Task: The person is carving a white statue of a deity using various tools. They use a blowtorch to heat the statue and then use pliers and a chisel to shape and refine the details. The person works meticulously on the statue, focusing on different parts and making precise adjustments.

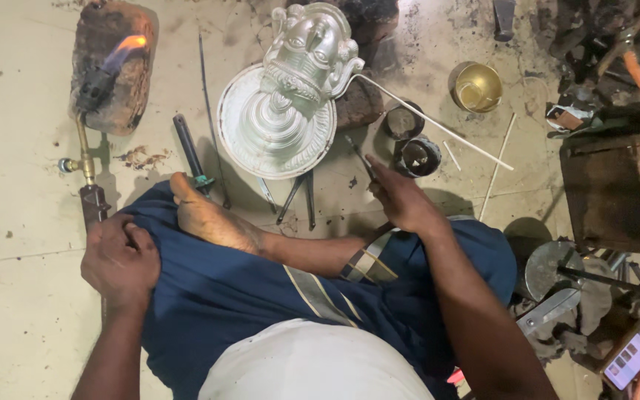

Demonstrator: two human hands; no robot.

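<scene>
Silver-coloured metal figure (pixel 305 63) with a round stepped base (pixel 275 126) lies on the tiled floor (pixel 24 192) straight ahead of the seated person, its long axis running from the base near the knees up and away toward the head end at the top of the head view. The right hand (pixel 401 198) is the nearer of the two: it sits just below and right of the base, fingers pinched shut around a thin dark tool (pixel 357 154) whose tip points up-left toward the rim. The left hand (pixel 120 259) is well apart from the figure, off to the left, closed in a fist around the handle of a brass torch (pixel 87 159); the torch's stem runs up and away to a lit flame (pixel 129 46) playing against a dark scorched brick (pixel 116 70). A bare foot (pixel 205 218) rests on blue cloth between the two hands. Dark-handled tools (pixel 190 148) and tweezers (pixel 298 196) lie just below the base, a long white rod (pixel 438 126) slants away to its right, and a brass bowl (pixel 477 87) with small round tins (pixel 418 154) stands further right.
</scene>
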